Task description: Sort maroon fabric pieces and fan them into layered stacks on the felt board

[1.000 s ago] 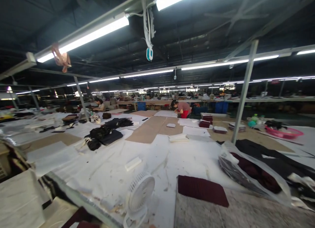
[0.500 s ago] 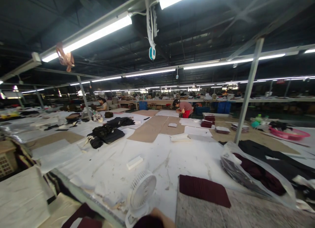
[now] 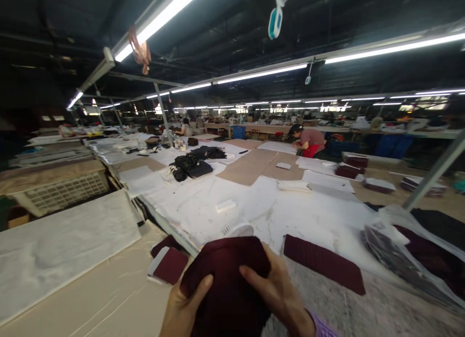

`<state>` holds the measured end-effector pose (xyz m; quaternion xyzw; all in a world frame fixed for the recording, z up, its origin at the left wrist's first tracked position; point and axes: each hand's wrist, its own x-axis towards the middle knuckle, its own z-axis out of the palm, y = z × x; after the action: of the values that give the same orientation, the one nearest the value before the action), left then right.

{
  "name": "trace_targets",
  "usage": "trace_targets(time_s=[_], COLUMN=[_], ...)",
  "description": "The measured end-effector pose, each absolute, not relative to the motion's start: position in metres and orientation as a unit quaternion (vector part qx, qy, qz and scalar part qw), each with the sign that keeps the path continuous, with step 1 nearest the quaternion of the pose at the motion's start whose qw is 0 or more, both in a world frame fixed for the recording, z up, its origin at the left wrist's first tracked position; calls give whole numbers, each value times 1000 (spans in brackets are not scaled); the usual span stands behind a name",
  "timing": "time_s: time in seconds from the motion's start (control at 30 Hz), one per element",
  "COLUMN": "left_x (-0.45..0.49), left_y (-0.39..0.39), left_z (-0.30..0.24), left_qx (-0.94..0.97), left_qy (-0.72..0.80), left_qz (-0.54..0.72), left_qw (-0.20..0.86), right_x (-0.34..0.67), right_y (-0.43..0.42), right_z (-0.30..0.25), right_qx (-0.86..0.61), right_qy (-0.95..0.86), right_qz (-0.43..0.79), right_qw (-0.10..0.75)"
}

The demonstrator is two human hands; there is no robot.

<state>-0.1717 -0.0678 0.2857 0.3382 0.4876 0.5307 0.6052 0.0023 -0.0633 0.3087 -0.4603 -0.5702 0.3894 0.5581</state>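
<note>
Both my hands hold up a dark maroon piece of fabric (image 3: 228, 288) at the bottom middle of the view. My left hand (image 3: 187, 300) grips its left edge, thumb pressed on the front. On the right edge, my right hand (image 3: 278, 286) pinches it the same way, with a purple sleeve at the wrist. The fingers behind the cloth are hidden. Just beyond it, a small white fan (image 3: 238, 227) is mostly covered. A flat maroon piece (image 3: 323, 264) lies on the table to the right. To the left lie folded maroon pieces (image 3: 170, 264) with a white layer.
Across the white-covered table (image 3: 254, 201) are dark garments (image 3: 194, 165) and a white block (image 3: 225, 205). A clear plastic bag (image 3: 395, 249) with maroon cloth sits at right, near a metal post (image 3: 436, 172). A co-worker (image 3: 308, 139) bends over the far side. A plastic crate (image 3: 65, 191) stands left.
The view has turned left and tilted down. Both my hands now show with the maroon fabric raised between them; before, only part of a hand and dark cloth showed at the bottom edge.
</note>
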Motion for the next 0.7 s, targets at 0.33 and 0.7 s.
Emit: trace_targets(time_s=[0.33,0.7], left_x=[-178,-176], left_y=[-54,-62], left_z=[283,277], left_qx=[363,444], left_qy=[422,468], left_qz=[529,492], left_qw=[640,584], right_x=[28,27], right_y=[-61,-68], right_z=[328,304], right_qx=[-327,-373], right_qy=[-533,-614], right_qz=[623,535], right_qw=[470,444])
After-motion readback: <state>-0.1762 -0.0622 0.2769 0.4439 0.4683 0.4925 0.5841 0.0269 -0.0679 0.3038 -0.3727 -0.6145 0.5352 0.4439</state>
